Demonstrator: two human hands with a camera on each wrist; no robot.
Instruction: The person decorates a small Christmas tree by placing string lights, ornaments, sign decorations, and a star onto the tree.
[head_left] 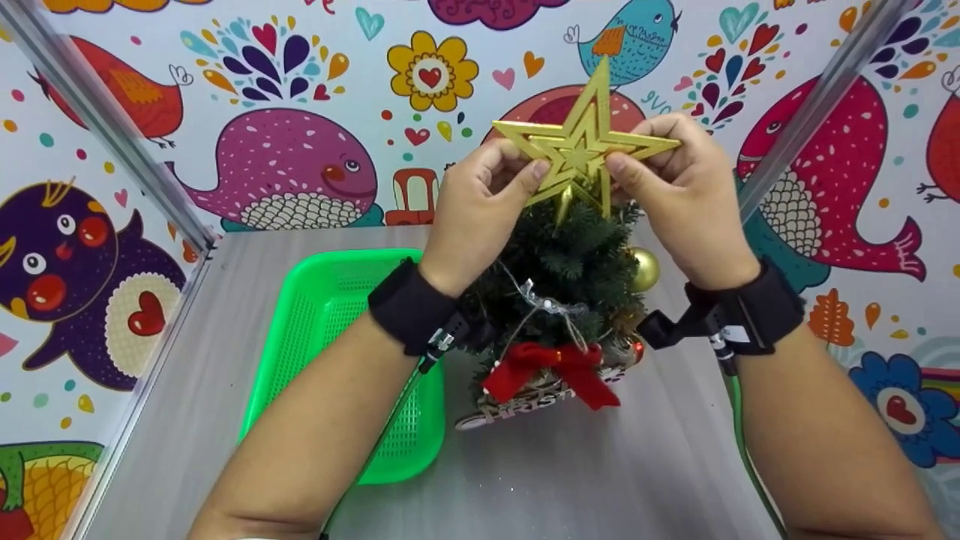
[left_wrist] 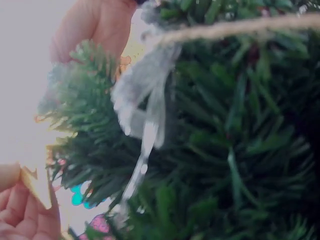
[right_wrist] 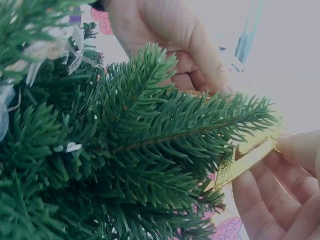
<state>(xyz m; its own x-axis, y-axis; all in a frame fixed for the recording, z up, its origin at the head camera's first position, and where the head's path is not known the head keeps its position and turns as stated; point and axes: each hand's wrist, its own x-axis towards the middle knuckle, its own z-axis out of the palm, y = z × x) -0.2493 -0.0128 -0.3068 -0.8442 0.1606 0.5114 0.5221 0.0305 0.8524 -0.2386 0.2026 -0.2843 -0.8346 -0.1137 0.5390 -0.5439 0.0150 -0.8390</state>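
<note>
A gold star point(head_left: 576, 156) stands at the top of a small Christmas tree point(head_left: 577, 247) in the head view. My left hand point(head_left: 484, 199) pinches the star's left side between thumb and curled fingers. On the opposite side my right hand point(head_left: 686, 187) pinches its right arm the same way. Green branches point(right_wrist: 165, 135) partly hide the star in the right wrist view, where its gold edge point(right_wrist: 250, 155) shows between the fingers. A silvery ribbon ornament point(left_wrist: 142, 100) and a strand of twine point(left_wrist: 240, 29) cross the branches in the left wrist view.
A green plastic basket point(head_left: 337, 285) lies left of the tree, partly under my left forearm. On the tree hang a red bow point(head_left: 551, 367) and a gold ball point(head_left: 643, 270). A lettered sign point(head_left: 517, 405) sits at its base. Patterned panels point(head_left: 300, 150) with metal posts surround the grey table point(head_left: 562, 480).
</note>
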